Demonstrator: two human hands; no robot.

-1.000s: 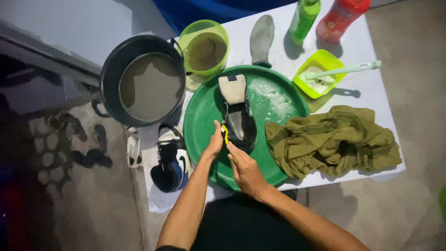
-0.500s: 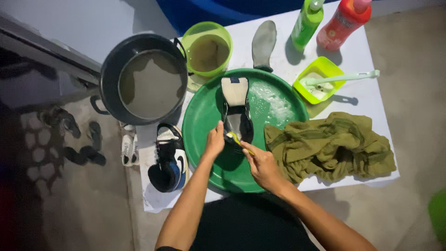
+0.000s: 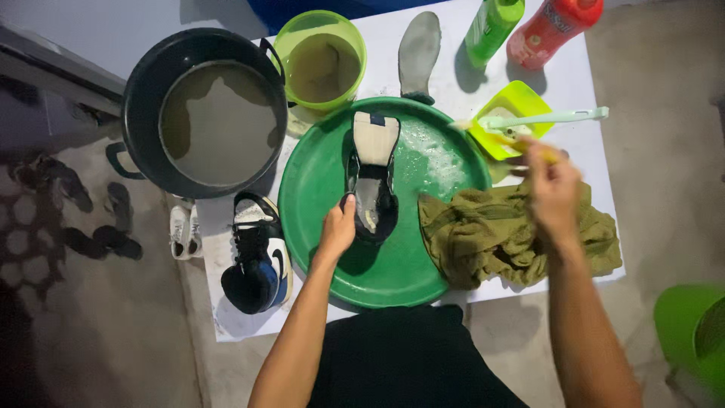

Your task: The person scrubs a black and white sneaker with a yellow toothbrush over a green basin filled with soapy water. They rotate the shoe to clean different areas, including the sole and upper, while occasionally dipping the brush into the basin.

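1. The left hand (image 3: 337, 229) grips the upturned shoe (image 3: 371, 175), sole up, in the sudsy green basin (image 3: 325, 174).
2. The right hand (image 3: 553, 189) pinches a yellow brush (image 3: 529, 145) at the small yellow dish (image 3: 507, 113).
3. Judging by the suds, scrubbing is underway; the second shoe (image 3: 259, 253) sits outside the basin, seemingly unwashed.

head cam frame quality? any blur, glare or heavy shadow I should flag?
Head view: right hand is motion-blurred, so the yellow item in it cannot be made out; left hand and the shoe it holds are sharp. Suds on the green basin catch some glare. The left floor edge is dark, and the bottles cast hard shadows on the white table.
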